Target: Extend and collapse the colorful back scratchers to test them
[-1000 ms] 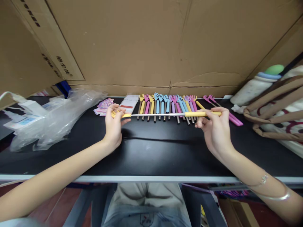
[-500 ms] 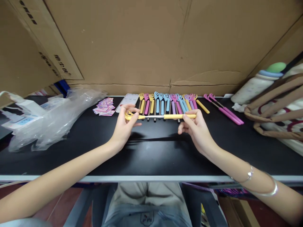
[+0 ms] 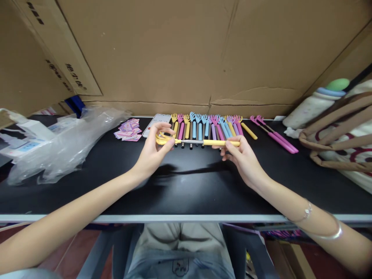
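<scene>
Both hands are on one yellow scratcher (image 3: 200, 142), held level just above the black table (image 3: 186, 186). Left hand (image 3: 152, 151) pinches the claw end, right hand (image 3: 242, 157) grips the handle. It hangs right in front of the row of scratchers (image 3: 206, 128) by the cardboard.

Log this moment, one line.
yellow claw-headed telescopic back scratcher: held above black tabletop | left hand: claw end | right hand: handle

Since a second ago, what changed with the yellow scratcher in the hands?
The yellow back scratcher is much shorter: the right hand slid left with the handle, the left hand moved right with the claw end. Both hands kept their grip. The row of scratchers, phone and plastic bag stayed put.
</scene>
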Demonstrator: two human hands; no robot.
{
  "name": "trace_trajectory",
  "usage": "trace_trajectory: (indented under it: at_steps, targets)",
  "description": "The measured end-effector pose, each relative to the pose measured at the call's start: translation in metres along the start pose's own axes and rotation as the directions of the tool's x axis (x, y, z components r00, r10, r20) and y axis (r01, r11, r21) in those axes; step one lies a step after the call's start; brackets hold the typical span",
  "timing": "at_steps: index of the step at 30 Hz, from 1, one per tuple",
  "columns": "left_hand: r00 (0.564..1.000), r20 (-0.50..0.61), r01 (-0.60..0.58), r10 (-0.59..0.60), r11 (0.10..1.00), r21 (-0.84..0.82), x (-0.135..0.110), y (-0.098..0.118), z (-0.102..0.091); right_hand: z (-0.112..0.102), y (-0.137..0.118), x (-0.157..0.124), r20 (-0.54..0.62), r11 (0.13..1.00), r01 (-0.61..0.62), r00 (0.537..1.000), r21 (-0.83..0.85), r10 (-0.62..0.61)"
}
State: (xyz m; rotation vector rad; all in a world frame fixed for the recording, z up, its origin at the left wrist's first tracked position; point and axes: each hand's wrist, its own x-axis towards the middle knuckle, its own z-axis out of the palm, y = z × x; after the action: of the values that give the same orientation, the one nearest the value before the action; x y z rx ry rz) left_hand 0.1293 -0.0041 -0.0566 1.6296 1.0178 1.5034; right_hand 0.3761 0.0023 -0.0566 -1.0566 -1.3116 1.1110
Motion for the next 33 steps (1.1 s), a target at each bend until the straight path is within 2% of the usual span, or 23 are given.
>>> trace_trajectory:
  at_steps: [3,6,9,12,16,19,23,28,31,33]
  targets:
    - [0.997,0.071,-0.028,0.018,0.991,0.13,0.006,-0.006,-0.007,-0.006,-0.001,0.006,-0.027,0.994,0.08,0.996,-0.069,-0.082]
    - [0.978,0.203,-0.1,0.039,0.948,0.302,0.013,-0.012,-0.016,-0.013,-0.004,0.013,-0.034,0.97,0.169,0.983,-0.174,-0.178]
    - [0.943,0.326,-0.214,0.07,0.877,0.429,0.018,-0.013,-0.024,-0.019,-0.011,0.018,0.086,0.944,0.217,0.976,-0.25,-0.201]
    - [0.926,0.366,-0.306,0.095,0.757,0.577,0.02,-0.01,-0.028,-0.025,-0.018,0.023,0.224,0.87,0.326,0.94,-0.369,-0.258]
    - [0.884,0.452,-0.446,0.123,0.512,0.734,0.021,-0.008,-0.027,-0.035,-0.021,0.028,0.422,0.648,0.515,0.852,-0.561,-0.311]
    - [0.835,0.52,-0.545,0.18,0.398,0.737,0.023,-0.009,-0.023,-0.034,-0.018,0.027,0.505,0.448,0.588,0.809,-0.674,-0.301]
    - [0.783,0.575,-0.621,0.236,0.275,0.734,0.025,-0.005,-0.012,-0.017,-0.017,0.018,0.574,0.181,0.634,0.764,-0.751,-0.295]
    - [0.659,0.683,-0.729,0.315,0.044,0.683,0.019,0.008,0.005,0.01,-0.017,0.009,0.654,-0.124,0.647,0.711,-0.752,-0.258]
    - [0.592,0.715,-0.753,0.372,-0.06,0.655,0.018,0.011,0.01,0.018,-0.016,0.008,0.68,-0.247,0.634,0.685,-0.733,-0.262]
    - [0.557,0.73,-0.76,0.396,-0.111,0.641,0.02,0.01,0.004,0.013,-0.015,0.01,0.697,-0.303,0.628,0.666,-0.717,-0.268]
